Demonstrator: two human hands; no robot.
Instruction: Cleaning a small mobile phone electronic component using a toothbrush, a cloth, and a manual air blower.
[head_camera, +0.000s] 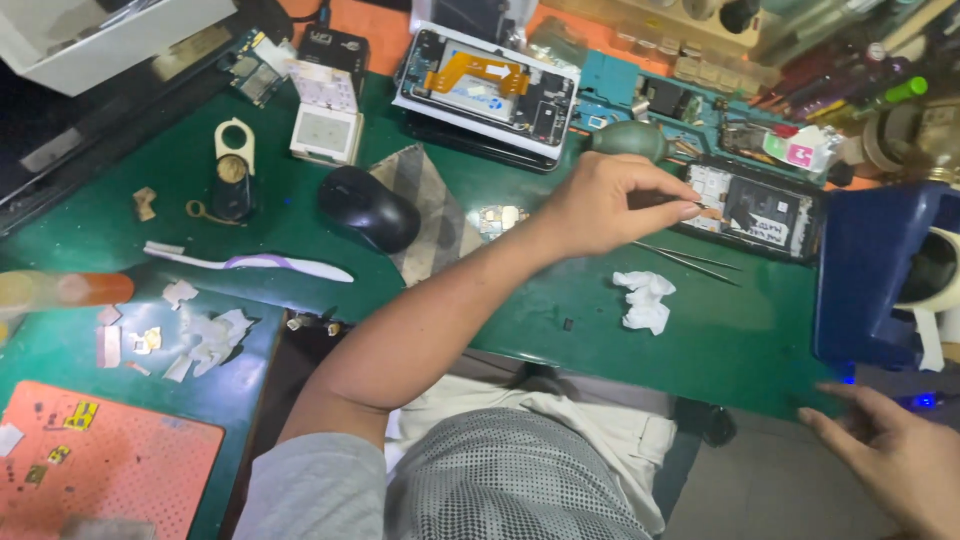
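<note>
My left hand (610, 205) reaches across the green mat (560, 320), fingers pinched on what looks like a thin tool whose tip meets the left edge of an opened phone (762, 212). Metal tweezers (690, 260) lie on the mat just below that hand, and a crumpled white tissue (645, 300) sits nearer to me. My right hand (890, 455) hovers at the lower right, off the table's front edge, fingers spread and holding nothing, below a blue box-shaped device (870, 275).
A second opened phone with an orange flex cable (488, 85) rests at the back. A black mouse (368, 207), a toothbrush (250, 263), a grey rubber blower (630, 140), a white case (325, 115), paper scraps (210, 335) and an orange mat (110, 460) lie about. Screwdrivers crowd the top right.
</note>
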